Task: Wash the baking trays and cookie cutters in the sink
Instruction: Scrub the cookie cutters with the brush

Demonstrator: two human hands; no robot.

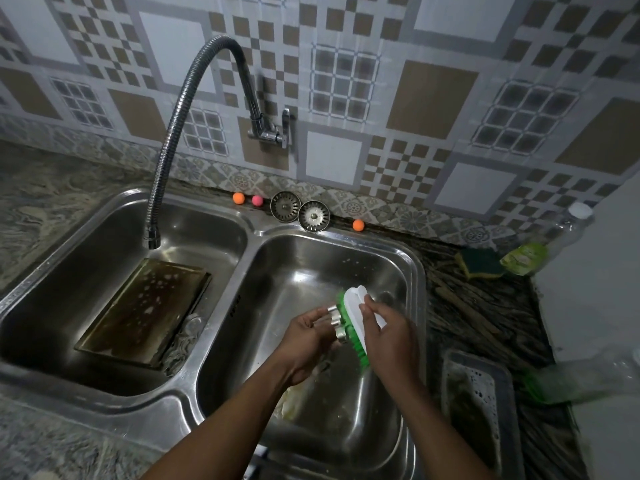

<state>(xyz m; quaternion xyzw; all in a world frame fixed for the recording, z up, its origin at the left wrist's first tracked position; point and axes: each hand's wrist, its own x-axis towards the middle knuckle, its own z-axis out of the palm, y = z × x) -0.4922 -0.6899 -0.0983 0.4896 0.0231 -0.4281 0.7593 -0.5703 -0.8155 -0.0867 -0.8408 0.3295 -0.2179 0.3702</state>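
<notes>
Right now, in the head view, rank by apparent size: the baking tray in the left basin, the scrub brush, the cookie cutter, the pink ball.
1. baking tray
2. scrub brush
3. cookie cutter, partly hidden by the left hand
4. pink ball

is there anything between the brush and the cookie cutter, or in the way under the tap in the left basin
Nothing between them: the brush in the right hand has its bristles against the cookie cutter held by the left hand. Under the tap, a soapy baking tray fills the left basin.

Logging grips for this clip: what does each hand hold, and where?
Left hand grips the small shiny metal cookie cutter from below by its wall. Right hand grips the green-bristled white scrubbing brush around its white back.
</notes>
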